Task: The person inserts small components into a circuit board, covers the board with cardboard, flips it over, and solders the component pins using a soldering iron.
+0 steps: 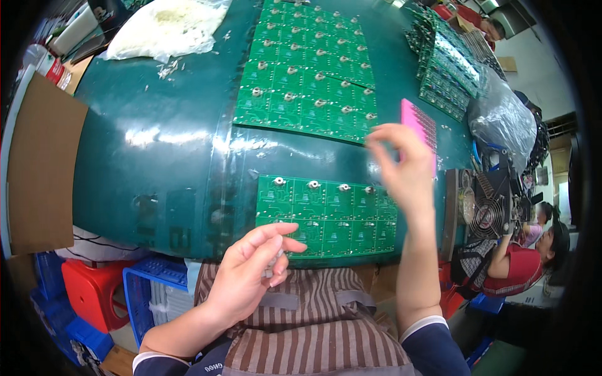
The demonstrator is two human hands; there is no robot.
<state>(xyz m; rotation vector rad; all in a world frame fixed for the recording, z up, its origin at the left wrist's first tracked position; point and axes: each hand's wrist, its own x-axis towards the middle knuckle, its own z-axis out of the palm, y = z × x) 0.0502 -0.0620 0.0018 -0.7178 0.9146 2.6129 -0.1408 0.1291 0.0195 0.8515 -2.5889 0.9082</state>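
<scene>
A green circuit board [326, 210] lies near the table's front edge, with small round metal-topped parts standing along its far row. My left hand [254, 266] is over its near left corner, fingers curled round several small white pieces [269, 271]. My right hand [401, 166] is raised beyond the board's right end, thumb and forefinger drawn together in a pinch. It is blurred, and anything between the fingertips is too small to make out. Behind that hand stands a pink tray [417, 122] with rows of small holes or pegs, partly hidden by it.
Larger green boards [307, 69] with similar parts lie farther back. A bag of white pieces [166, 28] sits far left, and stacked boards [445, 69] far right. A fan unit [486, 210] stands right, cardboard [47, 163] left. A co-worker in red [517, 269] sits at right.
</scene>
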